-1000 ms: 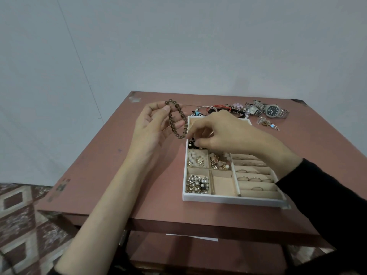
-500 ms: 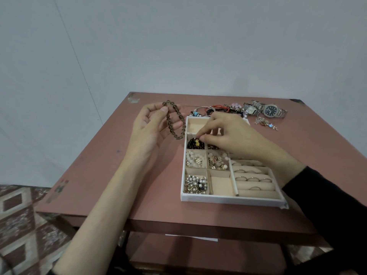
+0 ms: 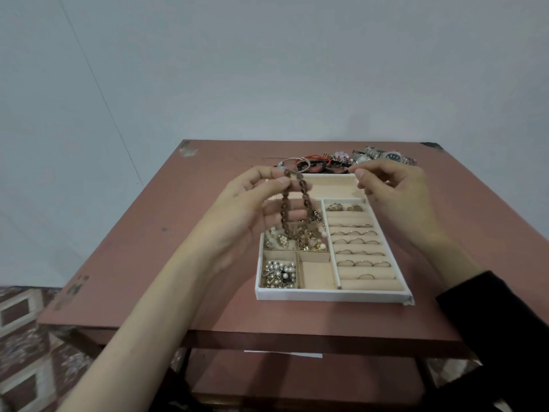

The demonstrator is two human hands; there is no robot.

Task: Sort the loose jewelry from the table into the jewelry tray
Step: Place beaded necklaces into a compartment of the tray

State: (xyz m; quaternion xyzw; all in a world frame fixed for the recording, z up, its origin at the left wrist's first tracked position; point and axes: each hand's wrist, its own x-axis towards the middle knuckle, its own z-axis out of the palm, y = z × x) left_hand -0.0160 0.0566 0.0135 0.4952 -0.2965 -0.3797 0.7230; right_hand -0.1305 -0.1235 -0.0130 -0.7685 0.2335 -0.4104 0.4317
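Observation:
A white jewelry tray (image 3: 326, 294) with beige compartments lies on the reddish-brown table (image 3: 142, 251). My left hand (image 3: 249, 206) pinches a brown beaded bracelet (image 3: 307, 208) at its top. The loop hangs over the tray's left small compartments and hides part of them. My right hand (image 3: 395, 197) hovers over the tray's far right corner, thumb and forefinger pinched together with nothing visible between them. Loose jewelry (image 3: 315, 163) lies just behind the tray: bangles, red cords and metal watches (image 3: 392, 156).
Rings sit in the tray's roll rows (image 3: 359, 251) on the right. Pearl pieces (image 3: 279, 275) fill the near left compartment. The near compartment beside them (image 3: 318, 276) and the wide far compartment (image 3: 335, 187) show bare lining. A lower shelf (image 3: 297, 382) sits under the table; patterned floor (image 3: 23, 337) at left.
My left hand carried the brown bracelet rightward, from beside the tray to over its left compartments. My right hand lifted off the black beads and moved to the tray's far right corner.

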